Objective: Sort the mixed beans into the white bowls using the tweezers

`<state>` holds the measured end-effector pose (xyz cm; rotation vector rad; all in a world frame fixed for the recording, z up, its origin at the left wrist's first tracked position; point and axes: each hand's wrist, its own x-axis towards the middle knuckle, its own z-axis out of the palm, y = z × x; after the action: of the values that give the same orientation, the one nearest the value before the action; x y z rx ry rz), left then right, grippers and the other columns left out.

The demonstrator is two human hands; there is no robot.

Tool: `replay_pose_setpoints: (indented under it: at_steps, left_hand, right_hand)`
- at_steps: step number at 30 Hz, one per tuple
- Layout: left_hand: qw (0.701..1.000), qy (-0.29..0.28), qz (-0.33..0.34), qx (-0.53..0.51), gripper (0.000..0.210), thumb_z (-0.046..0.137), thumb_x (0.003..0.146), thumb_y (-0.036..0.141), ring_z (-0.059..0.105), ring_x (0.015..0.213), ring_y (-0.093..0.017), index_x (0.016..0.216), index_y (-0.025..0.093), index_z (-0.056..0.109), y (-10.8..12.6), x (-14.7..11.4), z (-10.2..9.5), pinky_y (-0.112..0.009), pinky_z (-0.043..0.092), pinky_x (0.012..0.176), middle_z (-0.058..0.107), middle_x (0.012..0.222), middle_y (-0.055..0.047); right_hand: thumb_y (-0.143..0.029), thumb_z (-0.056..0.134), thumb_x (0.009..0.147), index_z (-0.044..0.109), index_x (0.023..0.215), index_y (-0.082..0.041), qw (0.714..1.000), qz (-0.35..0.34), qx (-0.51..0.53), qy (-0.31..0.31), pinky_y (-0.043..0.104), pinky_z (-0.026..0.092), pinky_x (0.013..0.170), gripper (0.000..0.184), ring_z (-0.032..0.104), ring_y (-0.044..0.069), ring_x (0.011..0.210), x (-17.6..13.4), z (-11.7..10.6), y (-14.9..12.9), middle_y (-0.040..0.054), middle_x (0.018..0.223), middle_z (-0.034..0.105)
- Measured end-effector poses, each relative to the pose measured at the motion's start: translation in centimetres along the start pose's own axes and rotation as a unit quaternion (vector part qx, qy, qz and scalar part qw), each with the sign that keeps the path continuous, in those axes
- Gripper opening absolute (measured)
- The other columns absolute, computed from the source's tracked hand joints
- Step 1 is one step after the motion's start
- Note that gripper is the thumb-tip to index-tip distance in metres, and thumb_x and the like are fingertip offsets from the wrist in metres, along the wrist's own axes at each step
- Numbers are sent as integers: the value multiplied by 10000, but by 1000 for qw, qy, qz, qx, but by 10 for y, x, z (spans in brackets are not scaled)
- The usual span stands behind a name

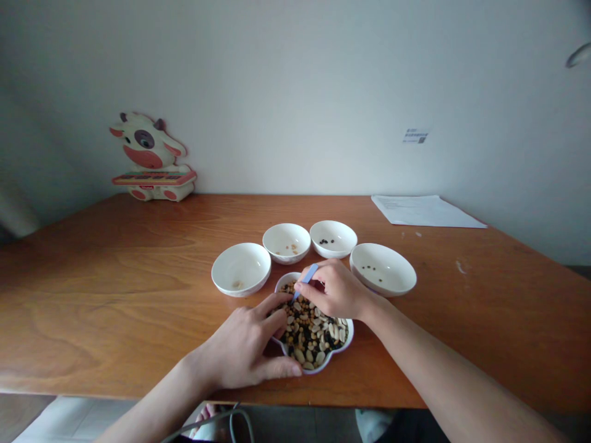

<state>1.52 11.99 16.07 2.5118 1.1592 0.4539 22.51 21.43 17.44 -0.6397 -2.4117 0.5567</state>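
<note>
A flower-shaped dish (352, 335) with a pale lilac rim stands near the table's front edge. It is filled with a mix of peanuts (320, 357), yellow grains and dark beans. My right hand (335, 286) pinches light-blue tweezers (306, 280) over the dish, their tip pointing down into the mix. My left hand (249, 341) lies across the dish's left side with fingers apart; its index finger reaches to the tweezers' tip. The left thumb stretches along the near rim. Whether the tweezers grip anything is hidden.
Behind the dish, white bowls stand in an arc: a left bowl (241, 269) and a back-left bowl (286, 242) with pale pieces, a back-right bowl (333, 239) and a right bowl (383, 269) with dark ones. A cow toy keyboard (154, 160) and papers (425, 210) are by the wall.
</note>
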Motion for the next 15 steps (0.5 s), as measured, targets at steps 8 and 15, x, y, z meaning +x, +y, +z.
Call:
replay_pose_setpoints:
  at_steps: [8, 15]
  left_hand:
    - [1000, -7, -2, 0, 512, 556, 898, 674, 623, 1165, -362, 927, 163, 587, 1, -1, 0, -436, 597, 825, 408, 1513, -174]
    - [1000, 0, 3, 0, 507, 537, 909, 673, 624, 1158, -372, 932, 169, 585, 2, 0, -1, -458, 592, 816, 433, 1488, -174]
  right_hand:
    - [-240, 531, 897, 545, 555, -151, 1000, 5, -12, -4, 253, 356, 558, 355, 476, 99, 531, 1, -1, 0, 16, 553, 595]
    - [-279, 546, 907, 559, 557, -152, 999, 15, -27, -16, 259, 384, 570, 372, 496, 109, 536, -1, 1, 0, 25, 557, 605]
